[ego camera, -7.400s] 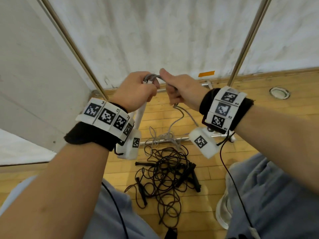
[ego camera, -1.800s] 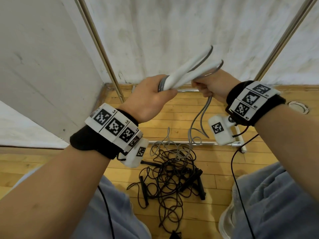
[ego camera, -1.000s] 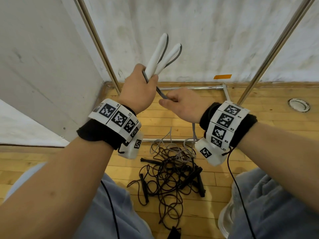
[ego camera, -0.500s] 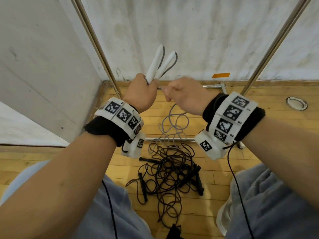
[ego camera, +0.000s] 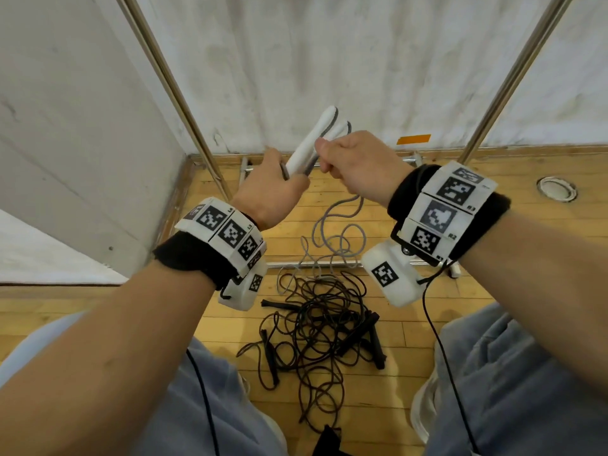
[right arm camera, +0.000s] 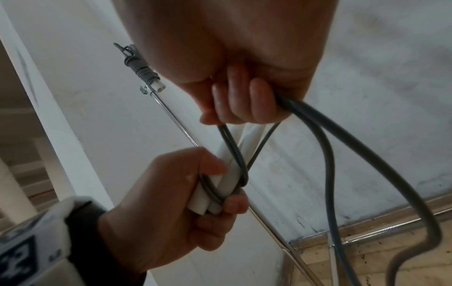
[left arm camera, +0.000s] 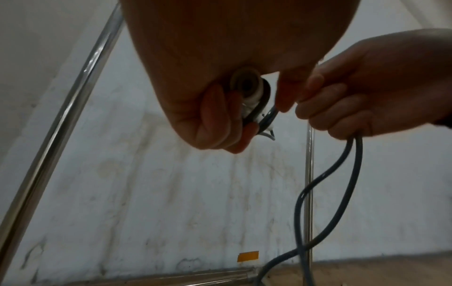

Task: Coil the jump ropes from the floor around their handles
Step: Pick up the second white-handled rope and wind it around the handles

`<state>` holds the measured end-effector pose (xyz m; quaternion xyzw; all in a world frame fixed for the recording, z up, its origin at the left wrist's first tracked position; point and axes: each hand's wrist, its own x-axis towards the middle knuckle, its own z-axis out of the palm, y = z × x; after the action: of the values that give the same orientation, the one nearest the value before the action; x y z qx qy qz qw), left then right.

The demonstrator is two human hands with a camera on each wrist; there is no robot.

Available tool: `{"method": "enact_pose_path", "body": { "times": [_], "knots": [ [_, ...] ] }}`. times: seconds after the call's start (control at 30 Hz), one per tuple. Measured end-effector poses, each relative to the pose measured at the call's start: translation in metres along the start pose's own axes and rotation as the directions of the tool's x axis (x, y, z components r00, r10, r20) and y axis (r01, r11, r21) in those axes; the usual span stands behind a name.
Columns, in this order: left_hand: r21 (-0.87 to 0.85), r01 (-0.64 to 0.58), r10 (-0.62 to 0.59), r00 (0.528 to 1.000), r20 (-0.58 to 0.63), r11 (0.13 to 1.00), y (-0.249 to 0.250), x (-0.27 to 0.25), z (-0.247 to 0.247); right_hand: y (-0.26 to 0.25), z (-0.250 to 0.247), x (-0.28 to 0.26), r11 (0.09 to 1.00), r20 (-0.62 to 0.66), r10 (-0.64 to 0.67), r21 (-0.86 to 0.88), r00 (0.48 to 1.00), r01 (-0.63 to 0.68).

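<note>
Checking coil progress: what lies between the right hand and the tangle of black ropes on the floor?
In the head view, slack grey cord hangs in loops from the right hand down to the black ropes; nothing else is in between.

You face a stained white wall (ego camera: 329,60), two slanted metal poles (ego camera: 171,90), orange tape (ego camera: 413,139), and wooden flooring (ego camera: 427,199).

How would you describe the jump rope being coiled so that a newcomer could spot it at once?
Look above the wooden floor, in front of the white wall: the left hand grips two white handles. Their cord is grey, whereas the tangled ropes lying below are black.
</note>
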<state>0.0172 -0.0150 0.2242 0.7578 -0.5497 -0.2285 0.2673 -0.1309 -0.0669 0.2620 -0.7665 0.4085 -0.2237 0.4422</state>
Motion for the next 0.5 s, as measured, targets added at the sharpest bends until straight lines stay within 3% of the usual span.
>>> {"method": "enact_pose_path", "body": {
  "times": [0.23, 0.5],
  "knots": [
    [0.292, -0.003, 0.041, 0.991, -0.126, 0.956, -0.006, 0.008, 0.016, -0.007, 0.015, -0.015, 0.998, 0.229, -0.047, -0.038, 0.972, 0.057],
    [0.338, 0.08, -0.019, 0.983, -0.182, 0.938, -0.028, 0.021, 0.012, -0.017, 0.014, -0.027, 0.994, 0.24, -0.111, 0.03, 0.964, 0.107]
  ]
}}
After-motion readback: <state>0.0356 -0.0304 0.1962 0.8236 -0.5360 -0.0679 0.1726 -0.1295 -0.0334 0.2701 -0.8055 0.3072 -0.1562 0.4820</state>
